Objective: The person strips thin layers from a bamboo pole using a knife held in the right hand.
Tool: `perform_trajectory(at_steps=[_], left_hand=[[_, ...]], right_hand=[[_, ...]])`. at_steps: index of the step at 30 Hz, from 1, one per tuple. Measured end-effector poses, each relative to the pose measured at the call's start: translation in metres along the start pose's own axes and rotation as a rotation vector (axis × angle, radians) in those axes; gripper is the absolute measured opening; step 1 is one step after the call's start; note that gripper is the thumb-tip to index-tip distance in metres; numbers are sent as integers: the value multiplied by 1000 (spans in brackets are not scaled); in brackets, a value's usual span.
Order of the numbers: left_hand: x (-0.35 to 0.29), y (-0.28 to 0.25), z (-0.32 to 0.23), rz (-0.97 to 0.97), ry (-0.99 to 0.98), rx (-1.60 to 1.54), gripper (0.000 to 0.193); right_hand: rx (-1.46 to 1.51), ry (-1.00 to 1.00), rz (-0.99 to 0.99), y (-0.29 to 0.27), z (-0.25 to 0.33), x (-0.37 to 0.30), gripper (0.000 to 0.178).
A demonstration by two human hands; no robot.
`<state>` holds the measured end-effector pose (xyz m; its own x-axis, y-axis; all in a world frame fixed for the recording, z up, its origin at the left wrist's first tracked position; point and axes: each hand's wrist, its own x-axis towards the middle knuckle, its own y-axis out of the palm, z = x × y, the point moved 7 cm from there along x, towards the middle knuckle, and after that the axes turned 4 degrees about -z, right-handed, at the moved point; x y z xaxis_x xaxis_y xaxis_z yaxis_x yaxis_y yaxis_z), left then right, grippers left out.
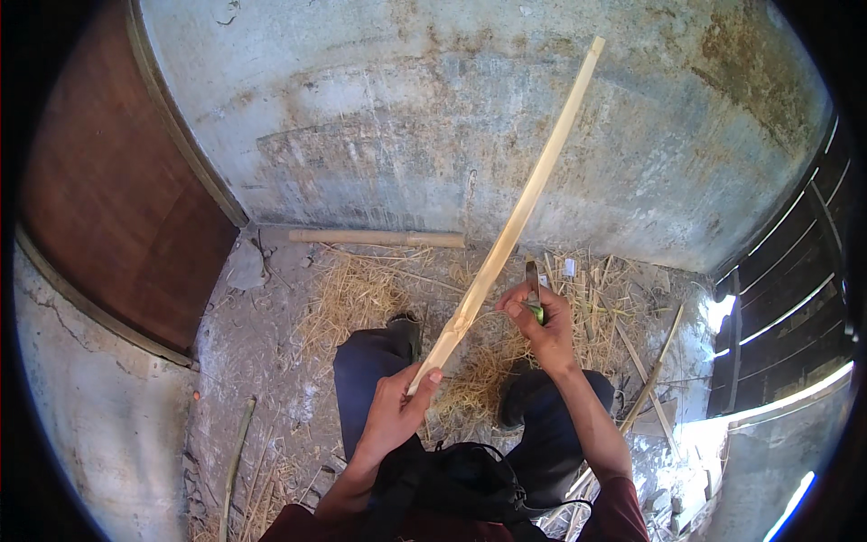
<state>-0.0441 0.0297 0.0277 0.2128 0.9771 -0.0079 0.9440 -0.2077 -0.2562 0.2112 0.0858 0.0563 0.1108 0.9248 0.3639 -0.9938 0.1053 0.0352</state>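
A long pale strip of split bamboo [533,190] slants up and to the right in front of me. My left hand [397,406] is closed round its lower end, below a knobby node. To the right of the strip, my right hand [545,327] grips a knife [533,273] with its blade pointing away from me; a bit of green handle shows between the fingers. A thin curled sliver runs from near the node toward my right fingertips, which seem to pinch it. The blade is apart from the strip.
Straw-like shavings [348,303] litter the floor between and beyond my knees. A bamboo pole [377,238] lies along the foot of the stained wall [379,154]. Sticks [652,388] lie to my right, another stick [237,465] to my left. A brown door [117,181] stands at the left.
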Motion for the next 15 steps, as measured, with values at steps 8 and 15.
perform_trajectory(at_steps=[8, 15], left_hand=[[2, -2, 6, -13, -41, -50, 38], [7, -1, 16, -30, 7, -75, 35]], right_hand=[[126, 114, 121, 7, -3, -3, 11], [180, 147, 225, 17, -3, -5, 24]])
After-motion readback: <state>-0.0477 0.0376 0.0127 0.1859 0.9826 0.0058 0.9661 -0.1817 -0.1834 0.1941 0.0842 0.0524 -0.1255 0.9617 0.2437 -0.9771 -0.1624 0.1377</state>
